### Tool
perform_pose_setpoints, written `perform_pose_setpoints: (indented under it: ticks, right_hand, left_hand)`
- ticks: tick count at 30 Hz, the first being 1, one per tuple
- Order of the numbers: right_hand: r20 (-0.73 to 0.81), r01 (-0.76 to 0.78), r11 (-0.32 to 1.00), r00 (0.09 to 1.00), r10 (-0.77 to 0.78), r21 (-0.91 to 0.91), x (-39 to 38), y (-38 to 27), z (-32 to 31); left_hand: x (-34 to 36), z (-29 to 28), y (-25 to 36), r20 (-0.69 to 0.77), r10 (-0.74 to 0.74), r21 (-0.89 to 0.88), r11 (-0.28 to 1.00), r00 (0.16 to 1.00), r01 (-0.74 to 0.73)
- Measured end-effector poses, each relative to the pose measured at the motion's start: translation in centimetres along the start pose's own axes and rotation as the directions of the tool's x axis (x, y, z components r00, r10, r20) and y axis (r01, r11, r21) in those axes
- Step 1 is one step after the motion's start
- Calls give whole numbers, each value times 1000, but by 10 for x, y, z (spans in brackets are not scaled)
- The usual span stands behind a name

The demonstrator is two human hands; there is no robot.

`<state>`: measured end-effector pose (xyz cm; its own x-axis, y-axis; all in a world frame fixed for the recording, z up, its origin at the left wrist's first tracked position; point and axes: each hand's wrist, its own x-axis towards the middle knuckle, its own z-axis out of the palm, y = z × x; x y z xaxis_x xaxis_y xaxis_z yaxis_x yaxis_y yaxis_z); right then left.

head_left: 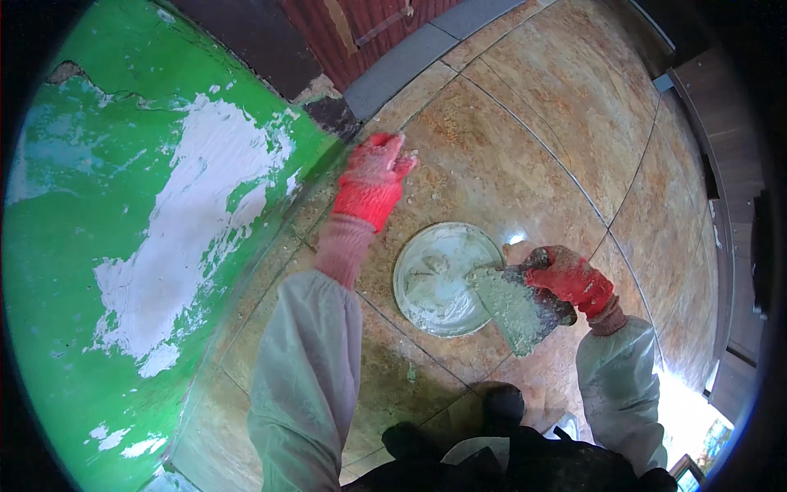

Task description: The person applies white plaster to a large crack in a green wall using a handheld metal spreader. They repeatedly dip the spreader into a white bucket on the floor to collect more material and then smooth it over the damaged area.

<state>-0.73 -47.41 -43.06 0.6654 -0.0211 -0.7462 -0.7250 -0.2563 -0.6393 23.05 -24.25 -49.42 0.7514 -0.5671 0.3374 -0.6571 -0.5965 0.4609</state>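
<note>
My left hand (375, 176), in a red knit glove smudged pale, is raised near the foot of the green wall, fingers curled; what they hold, if anything, is unclear. My right hand (570, 283), gloved red and dark with grime, grips a putty knife (512, 307) whose broad blade is coated with pale grey-green paste. The blade overlaps the right rim of a round shallow lid (434, 238) on the floor, smeared inside with white paste. The green wall (74, 213) carries a large irregular white patch (184, 213) and smaller smears.
Tan tiles (615, 139) cover the floor. A grey step edge (402, 61) and reddish-brown panel (336, 25) are at the top. Dark brown boards (738, 164) line the right side. My dark shoes (504, 406) show below.
</note>
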Motion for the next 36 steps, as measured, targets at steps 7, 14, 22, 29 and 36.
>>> perform_pose_setpoints:
  ticks: [7,14,22,29,36]
  right_hand:
    - [16,-42,996,999,41,76,1,7,0]
    - [-5,-39,999,999,38,-35,10,7,4]
    - [27,-53,998,998,52,41,6,7,7]
    - [43,-55,998,998,56,-21,7,-2,15]
    - [51,-84,996,995,85,-23,1,-4,19]
  left_hand:
    - [33,11,7,560,7,42,998,829,-36]
    - [78,19,-21,437,-196,390,921,878,11]
    - [22,23,-17,211,166,-91,984,963,-150]
    - [39,19,-5,320,65,18,997,945,-74]
    - [13,22,16,193,251,-159,962,949,-223]
